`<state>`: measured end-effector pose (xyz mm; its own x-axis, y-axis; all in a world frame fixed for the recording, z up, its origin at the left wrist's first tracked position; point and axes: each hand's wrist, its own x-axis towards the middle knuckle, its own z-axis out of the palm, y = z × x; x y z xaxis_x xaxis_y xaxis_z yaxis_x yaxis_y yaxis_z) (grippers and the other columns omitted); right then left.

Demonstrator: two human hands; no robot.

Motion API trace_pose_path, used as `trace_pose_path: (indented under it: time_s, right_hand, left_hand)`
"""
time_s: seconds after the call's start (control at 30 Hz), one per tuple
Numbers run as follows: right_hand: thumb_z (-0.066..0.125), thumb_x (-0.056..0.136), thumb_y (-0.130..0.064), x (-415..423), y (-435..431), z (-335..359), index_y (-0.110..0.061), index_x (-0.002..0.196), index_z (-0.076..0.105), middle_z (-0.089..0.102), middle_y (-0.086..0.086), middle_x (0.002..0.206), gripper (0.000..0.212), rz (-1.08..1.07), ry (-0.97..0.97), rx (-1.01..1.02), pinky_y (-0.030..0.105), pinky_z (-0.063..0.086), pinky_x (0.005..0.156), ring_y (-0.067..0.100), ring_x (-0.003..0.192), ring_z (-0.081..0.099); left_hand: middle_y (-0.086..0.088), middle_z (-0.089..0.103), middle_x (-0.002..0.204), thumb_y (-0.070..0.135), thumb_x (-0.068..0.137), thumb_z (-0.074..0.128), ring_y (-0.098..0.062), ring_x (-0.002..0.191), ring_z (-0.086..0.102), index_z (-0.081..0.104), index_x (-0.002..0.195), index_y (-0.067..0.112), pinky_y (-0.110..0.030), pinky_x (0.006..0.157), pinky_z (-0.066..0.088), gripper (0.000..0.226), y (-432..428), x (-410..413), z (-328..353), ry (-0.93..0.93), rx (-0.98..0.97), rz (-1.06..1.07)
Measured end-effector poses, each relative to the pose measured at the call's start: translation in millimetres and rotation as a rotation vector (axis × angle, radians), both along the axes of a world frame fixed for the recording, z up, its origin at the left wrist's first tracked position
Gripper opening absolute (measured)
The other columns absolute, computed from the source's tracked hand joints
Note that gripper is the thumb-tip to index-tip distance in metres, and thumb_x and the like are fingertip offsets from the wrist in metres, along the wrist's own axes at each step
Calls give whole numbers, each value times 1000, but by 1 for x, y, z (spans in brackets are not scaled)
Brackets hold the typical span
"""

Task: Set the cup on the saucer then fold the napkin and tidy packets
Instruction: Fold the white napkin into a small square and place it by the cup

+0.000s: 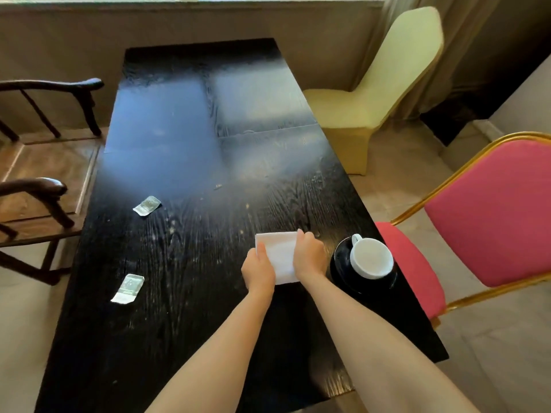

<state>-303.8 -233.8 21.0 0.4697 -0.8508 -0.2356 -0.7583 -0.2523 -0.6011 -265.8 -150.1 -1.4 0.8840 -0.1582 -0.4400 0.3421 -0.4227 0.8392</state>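
The white napkin (278, 254) sat in the lower right part of the frame, held between both hands above or on the black table (179, 129); whether it lay flat on the wood could not be told. The left hand (258, 271) gripped the napkin's left edge, its thumb lying on top of the cloth and pointing toward the top of the frame. The right hand (308, 255) clasped the right edge, fingers curled over it and the back of the hand turned up. The two hands were close together, with a strip of napkin showing between them and a corner sticking out below the wrists.

Just right of the right hand stood one white cup (371, 257) on one black saucer (340, 263), near the table's right edge, the cup's handle pointing to the upper left. There was one napkin and two packets. The upper packet (147, 205) lay at centre left of the frame and the lower packet (128, 289) below it, both flat on the table and well apart from the hands and from each other.

Both bare forearms reached up from the bottom edge of the frame and converged on the napkin.

A pink chair (492, 210) stood at the right, a pale yellow chair (387, 84) at the upper right, and a dark wooden armchair (44, 186) at the left.
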Motion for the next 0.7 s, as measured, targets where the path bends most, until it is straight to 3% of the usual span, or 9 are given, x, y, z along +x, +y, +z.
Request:
trace_pose_path:
  time_s: [0.13,0.3,0.57,0.7]
  right_hand:
    - [22,101,-35,3,-57,9,0,111,55,62,21,114,49,74,19,-51,39,43,83,37,106,56]
    - [23,102,-34,10,-136,8,1,111,55,62,21,113,49,134,61,-96,35,41,76,37,105,58]
    - [23,102,-32,20,-236,-31,3,107,55,64,24,110,48,176,139,-121,37,38,69,38,102,60]
    - [23,101,-34,30,-264,-49,1,110,53,62,23,115,47,164,150,-46,40,42,80,38,106,58]
  left_hand:
    - [-7,58,92,42,99,28,-20,81,56,53,91,13,-30,64,46,39,-57,-2,8,23,-21,49]
    - [-8,59,91,40,99,28,-19,78,55,58,97,5,-23,50,38,45,-132,1,9,35,-20,97]
    - [-8,58,89,39,99,26,-18,75,53,58,96,5,-26,53,37,47,-229,9,-21,16,118,56]
    - [-3,54,78,40,98,30,-16,68,49,57,85,8,-27,54,36,44,-248,25,-42,63,146,-19]
